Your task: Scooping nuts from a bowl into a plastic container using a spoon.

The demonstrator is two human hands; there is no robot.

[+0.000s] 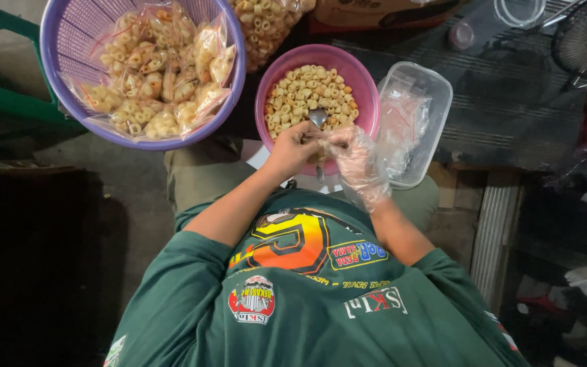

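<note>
Looking down from the head view, a purple basket [56, 41] heaped with small sealed bags of pale ring-shaped snacks [154, 75] is seen at upper left. Just beside it, at centre, a pink bowl [368, 88] filled with loose snack rings is placed, and a clear plastic tub [436, 95] stuffed with empty small bags is set touching its right side. Both hands are held together at the bowl's near rim. The left hand [292, 151] is bare and closed around something, seemingly the handle of a metal spoon [318, 117] whose bowl rests on the rings. The right hand [358, 160] is covered by a thin clear glove, its fingers curled shut; what is pinched cannot be told.
</note>
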